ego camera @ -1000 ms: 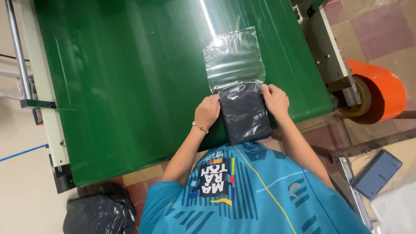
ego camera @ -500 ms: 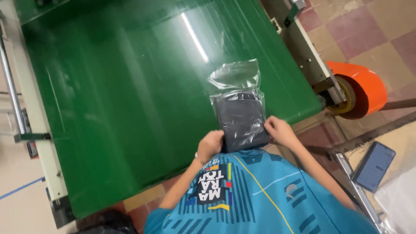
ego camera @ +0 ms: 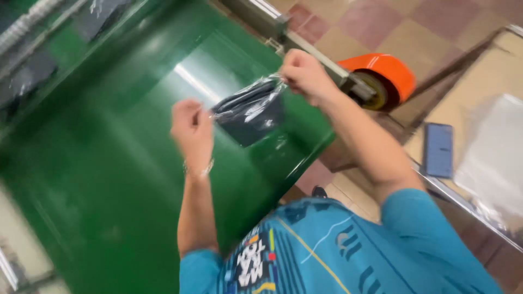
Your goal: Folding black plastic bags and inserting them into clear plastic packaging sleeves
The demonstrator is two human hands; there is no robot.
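Bag [ego camera: 251,111] of clear film with dark folded cloth: light, floppy, slick (judging). Left hand [ego camera: 192,130] and right hand [ego camera: 303,73] fingers pinch its top corners over green counter [ego camera: 109,179].

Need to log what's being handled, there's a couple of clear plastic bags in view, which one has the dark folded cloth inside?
The clear bag held up between both hands over the green belt; the other plastic sheet lies flat at right.

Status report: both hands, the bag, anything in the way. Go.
Left hand and right hand each pinch a top corner of the clear bag. Dark cloth inside, lifted above the green belt. Nothing blocking.
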